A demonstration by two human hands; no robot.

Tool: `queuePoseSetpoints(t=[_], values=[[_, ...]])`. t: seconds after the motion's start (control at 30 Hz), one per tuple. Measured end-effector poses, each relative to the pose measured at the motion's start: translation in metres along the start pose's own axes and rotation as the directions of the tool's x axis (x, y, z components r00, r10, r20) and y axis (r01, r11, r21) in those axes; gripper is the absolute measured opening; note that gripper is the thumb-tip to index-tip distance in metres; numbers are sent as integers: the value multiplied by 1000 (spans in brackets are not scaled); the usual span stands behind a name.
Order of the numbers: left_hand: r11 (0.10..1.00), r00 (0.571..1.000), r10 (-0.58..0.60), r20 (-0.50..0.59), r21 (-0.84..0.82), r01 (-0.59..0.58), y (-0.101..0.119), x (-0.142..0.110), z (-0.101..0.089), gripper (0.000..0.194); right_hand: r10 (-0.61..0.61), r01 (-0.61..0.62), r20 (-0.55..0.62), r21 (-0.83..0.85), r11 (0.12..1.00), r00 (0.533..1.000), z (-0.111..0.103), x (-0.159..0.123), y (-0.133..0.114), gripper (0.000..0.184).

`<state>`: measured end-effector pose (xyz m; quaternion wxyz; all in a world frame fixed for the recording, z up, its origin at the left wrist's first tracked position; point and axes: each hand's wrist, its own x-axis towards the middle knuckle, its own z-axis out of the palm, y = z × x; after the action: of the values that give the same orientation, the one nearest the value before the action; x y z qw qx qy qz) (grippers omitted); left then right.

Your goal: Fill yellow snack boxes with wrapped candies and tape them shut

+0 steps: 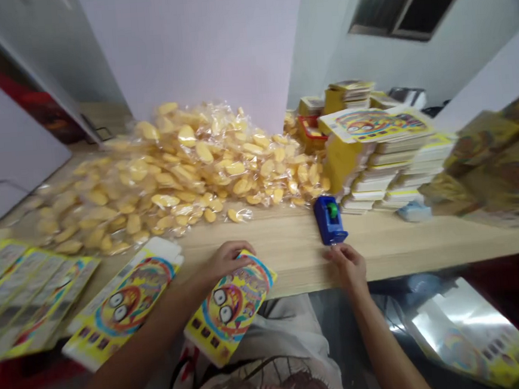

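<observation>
1. The left hand (226,262) holds a yellow printed card (230,307), its fingers curled over the card's top edge. The card lies at about 6 o'clock from the middle of the view, tilted, with its top edge near the table's front edge.
2. The card looks light and fairly stiff, though its corners could bend and its glossy face may be slippery. Its long edges look the surest place to take hold.
3. The left arm reaches in from about 7 o'clock, with the wrist nearly straight.
4. The right hand (346,267), at about 5 o'clock, is empty, its fingers loosely curled and narrow. It sits at the edge of the wood table (286,246), just below a blue gadget (330,219) with a green top, apparently not touching it.
5. A matching card (119,304) lies at 8 o'clock, printed sheets (25,294) at 9, yellow pieces in clear bags (194,169) at 11, and stacked booklets (387,166) at 2.
</observation>
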<state>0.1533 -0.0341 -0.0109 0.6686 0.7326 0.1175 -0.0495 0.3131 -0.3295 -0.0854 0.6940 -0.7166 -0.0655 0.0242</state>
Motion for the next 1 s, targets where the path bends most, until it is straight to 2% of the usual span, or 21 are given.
queuePoseSetpoints(t=[0.03,0.07,0.13,0.2,0.23,0.27,0.3,0.37,0.4,0.5,0.57,0.6,0.63,0.7,0.77,0.8,0.83,0.87,0.9,0.97,1.0], values=[[1000,998,6,64,15,-6,1,3,1,29,34,-35,200,0,999,979,8,-5,-13,28],[1000,991,21,136,15,-24,2,7,2,29,57,-50,423,-26,998,904,19,-9,-28,26],[998,971,59,233,17,-64,3,14,5,28,79,-15,768,-91,996,635,44,-12,-55,25],[995,955,84,284,25,-95,3,18,8,27,94,59,919,-126,990,384,69,-13,-75,22],[994,949,93,303,31,-107,3,18,9,27,102,96,948,-137,986,302,80,-12,-81,21],[992,941,104,321,33,-121,3,18,10,26,111,138,962,-149,979,251,89,-12,-85,19],[990,934,117,338,33,-136,3,17,11,25,117,183,967,-161,970,228,96,-12,-86,18],[987,925,135,356,31,-156,4,14,12,23,125,278,963,-192,941,240,106,-14,-85,17],[988,924,137,357,23,-155,4,13,12,23,129,325,954,-217,921,270,108,-16,-84,18],[990,929,139,343,-40,-133,2,8,12,25,149,418,894,-338,843,423,112,-25,-78,24],[989,938,146,314,-75,-128,1,5,11,25,167,360,844,-386,849,510,112,-30,-74,31],[988,940,146,307,-92,-124,1,4,11,25,189,276,832,-374,885,522,112,-33,-73,33],[987,940,148,308,-111,-119,2,2,11,25,221,150,837,-335,930,501,111,-35,-70,34],[981,929,162,332,-151,-117,5,-3,12,25,281,-190,885,-224,956,372,111,-40,-64,38],[977,914,186,360,-169,-132,9,-7,12,24,293,-500,934,-157,852,206,110,-46,-56,50],[975,911,201,361,-165,-150,12,-8,12,24,287,-601,946,-144,786,148,111,-49,-52,55],[974,908,214,359,-152,-170,16,-10,11,24,282,-664,952,-134,735,120,111,-51,-50,55],[971,906,232,355,-135,-196,20,-11,9,24,276,-698,953,-114,707,124,111,-53,-50,53],[965,903,263,340,-113,-238,26,-13,7,23,269,-703,950,-80,706,162,111,-53,-53,48],[928,894,366,259,-24,-373,43,-20,0,22,216,-623,928,23,782,305,108,-50,-69,42],[892,882,433,186,57,-449,52,-26,-4,21,156,-530,913,74,845,376,106,-47,-82,43]])
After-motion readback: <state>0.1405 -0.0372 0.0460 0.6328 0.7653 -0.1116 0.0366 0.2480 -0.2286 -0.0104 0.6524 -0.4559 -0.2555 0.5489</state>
